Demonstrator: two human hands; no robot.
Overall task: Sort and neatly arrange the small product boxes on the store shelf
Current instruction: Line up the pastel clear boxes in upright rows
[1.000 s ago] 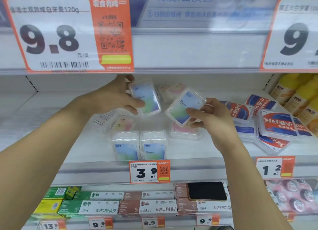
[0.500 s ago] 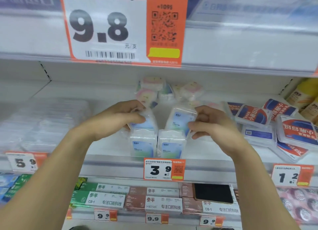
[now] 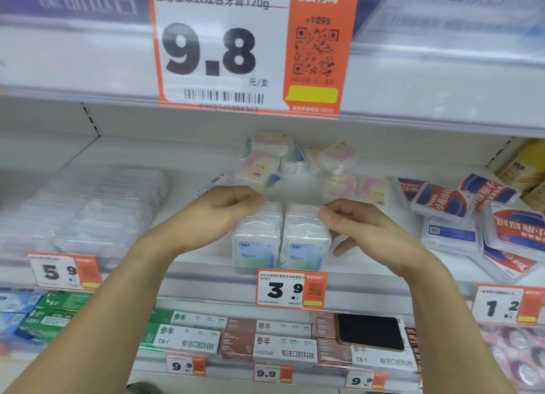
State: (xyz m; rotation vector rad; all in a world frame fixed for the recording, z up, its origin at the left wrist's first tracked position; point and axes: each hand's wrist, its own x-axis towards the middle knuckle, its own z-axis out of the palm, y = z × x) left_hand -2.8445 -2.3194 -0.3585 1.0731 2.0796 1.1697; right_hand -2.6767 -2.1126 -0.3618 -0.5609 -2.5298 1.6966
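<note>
Two rows of clear plastic boxes with blue-green labels stand upright at the shelf's front edge, the left row [image 3: 256, 242] touching the right row [image 3: 306, 243]. My left hand [image 3: 215, 214] pinches the top of the rear box in the left row. My right hand [image 3: 354, 225] pinches the top of the rear box in the right row. Behind them, pink-labelled clear boxes [image 3: 265, 160] lie in a loose heap, and more pink ones [image 3: 358, 188] lie flat to the right.
Red-and-blue flat packs [image 3: 442, 202] lie jumbled at right, with yellow bottles [image 3: 528, 166] behind. Clear packs [image 3: 97, 208] fill the left of the shelf. Price tags hang on the shelf rail [image 3: 206, 284]. Below are toothpaste cartons and a black phone [image 3: 370, 331].
Both hands have brought their blue-green boxes down and set them upright behind the two front boxes. The camera view has shifted left and closer.
</note>
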